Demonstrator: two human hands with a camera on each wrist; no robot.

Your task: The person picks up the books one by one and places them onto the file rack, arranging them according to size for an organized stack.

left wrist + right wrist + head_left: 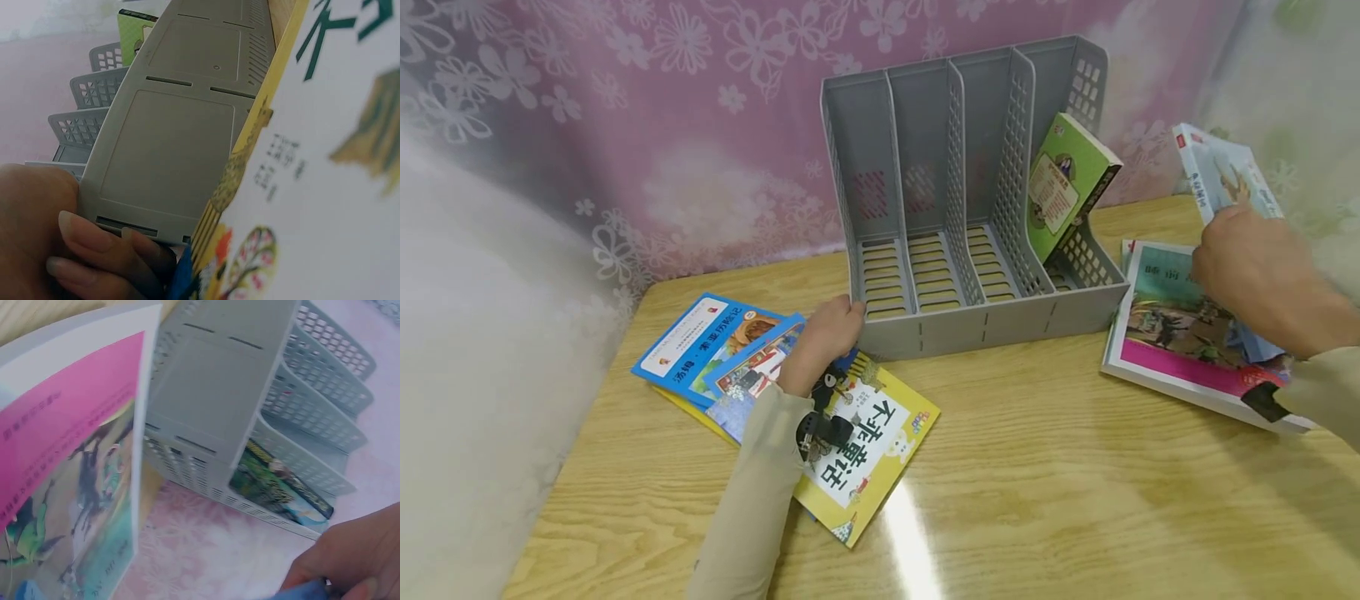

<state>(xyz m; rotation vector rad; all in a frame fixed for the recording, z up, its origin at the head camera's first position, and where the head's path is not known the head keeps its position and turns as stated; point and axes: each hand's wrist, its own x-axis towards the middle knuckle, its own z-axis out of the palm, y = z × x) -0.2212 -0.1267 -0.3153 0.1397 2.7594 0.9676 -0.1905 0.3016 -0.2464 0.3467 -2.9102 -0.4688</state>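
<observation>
A grey plastic file rack [951, 327] with upright dividers stands at the back of the table. My left hand [831, 335] grips its front left corner, fingers curled below the rim in the left wrist view. One green book [1054, 196] leans in the rack's rightmost slot. On the right, my right hand [1262, 271] holds a light-blue book [1228, 177] raised above a stack of larger books [1176, 321]. The right wrist view shows only a blue edge of that held book [306, 591] beside the fingers.
Below my left forearm lies a yellow picture book [887, 417]. Blue-covered books [700, 337] overlap to its left. A pink flowered curtain [715, 167] hangs right behind the table [1037, 500].
</observation>
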